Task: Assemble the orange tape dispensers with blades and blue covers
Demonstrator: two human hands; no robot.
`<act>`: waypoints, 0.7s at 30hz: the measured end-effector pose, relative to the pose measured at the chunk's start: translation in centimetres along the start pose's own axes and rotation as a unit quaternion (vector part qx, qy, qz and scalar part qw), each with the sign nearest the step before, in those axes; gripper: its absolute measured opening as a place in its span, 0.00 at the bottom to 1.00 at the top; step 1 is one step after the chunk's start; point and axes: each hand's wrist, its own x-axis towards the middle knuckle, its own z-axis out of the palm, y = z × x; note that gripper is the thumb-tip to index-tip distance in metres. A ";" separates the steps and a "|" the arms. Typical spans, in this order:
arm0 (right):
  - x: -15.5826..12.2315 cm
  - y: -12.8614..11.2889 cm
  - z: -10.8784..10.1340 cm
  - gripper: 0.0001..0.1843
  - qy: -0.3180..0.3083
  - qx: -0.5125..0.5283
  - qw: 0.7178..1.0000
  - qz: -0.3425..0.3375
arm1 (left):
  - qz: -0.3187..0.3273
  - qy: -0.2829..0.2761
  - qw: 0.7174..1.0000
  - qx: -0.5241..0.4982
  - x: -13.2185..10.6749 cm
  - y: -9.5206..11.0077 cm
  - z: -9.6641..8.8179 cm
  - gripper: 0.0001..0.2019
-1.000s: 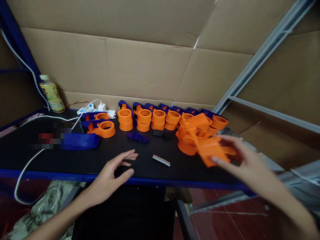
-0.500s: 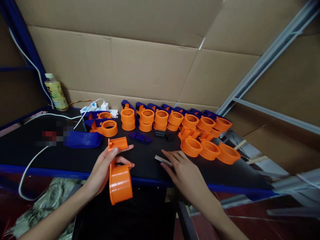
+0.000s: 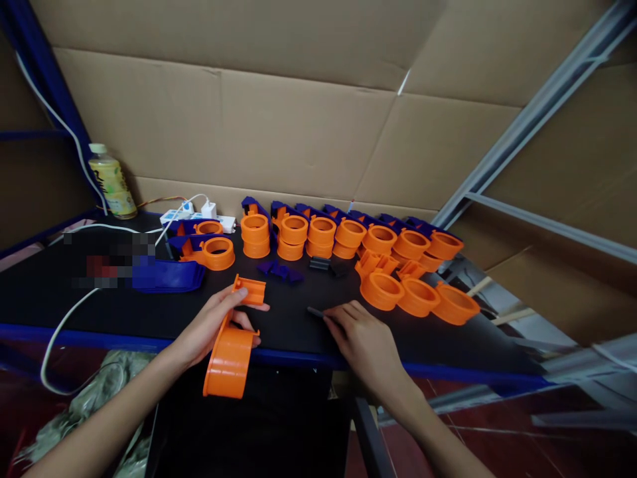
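Note:
My left hand [image 3: 209, 326] is closed around an orange plastic ring bracket [image 3: 229, 364], thumb on its upper channel-shaped end, the wide ring hanging below over the table's front edge. In my right hand [image 3: 365, 335], a thin dark grey strip [image 3: 315, 312] is pinched between thumb and fingers, just above or on the black table top; I cannot tell whether it touches. Beyond the hands lie small dark blue pieces [image 3: 279, 271] and a black grooved block [image 3: 319, 263]. More orange ring brackets [image 3: 382, 292] lie to the right of them.
Orange rings with blue parts [image 3: 321, 236] stand in a row along the cardboard wall [image 3: 298, 133]. Flat blue pieces [image 3: 169, 275] lie at left, near white power strips [image 3: 223, 224] and a cable. A yellow-labelled bottle [image 3: 113, 182] stands in the back left corner.
The bracket in my left hand has tilted, its upper end moving right and its ring left. The strip in my right hand has turned and now shows a darker, thinner side.

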 end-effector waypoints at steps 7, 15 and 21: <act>0.0 0.1 -0.1 0.08 -0.013 0.051 0.998 0.026 | 0.016 -0.016 1.000 0.001 0.1 -0.5 -0.2 0.18; 1.5 -0.8 -1.0 0.07 0.011 0.202 0.979 0.038 | 0.022 -0.024 0.999 0.002 0.2 -0.6 -0.4 0.17; 4.7 -3.4 -1.9 0.06 0.031 0.338 0.941 -0.008 | 0.032 -0.040 0.999 0.018 0.3 -0.8 -0.4 0.19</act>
